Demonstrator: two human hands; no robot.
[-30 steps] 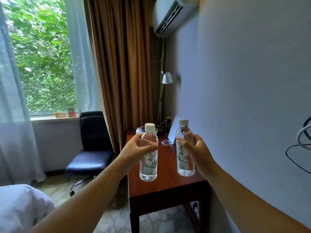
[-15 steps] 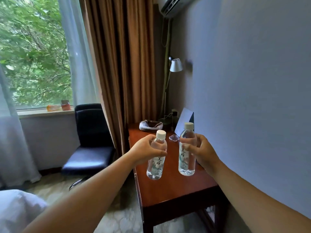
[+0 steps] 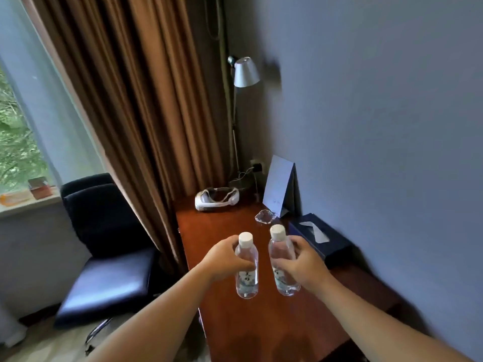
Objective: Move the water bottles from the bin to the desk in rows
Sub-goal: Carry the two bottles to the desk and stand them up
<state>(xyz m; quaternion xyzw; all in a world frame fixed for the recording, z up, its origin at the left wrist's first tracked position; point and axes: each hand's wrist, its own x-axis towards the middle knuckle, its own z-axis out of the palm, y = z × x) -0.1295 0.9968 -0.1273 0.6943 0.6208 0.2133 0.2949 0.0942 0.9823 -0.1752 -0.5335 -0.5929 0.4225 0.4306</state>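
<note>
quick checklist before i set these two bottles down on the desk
1. Left hand grips its bottle: ok.
2. Right hand grips its bottle: ok.
3. Both caps on: ok.
4. Bare desk surface under the bottles: ok.
5. Apart from the tissue box on the right: ok, though the right bottle is the nearer.
6. Bottles upright: not ok, both tilt slightly.
7. Bottoms touching the desk yet: cannot tell.

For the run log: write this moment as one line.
left hand: grips left water bottle | right hand: grips right water bottle | both upright above wooden desk | not yet set down
</note>
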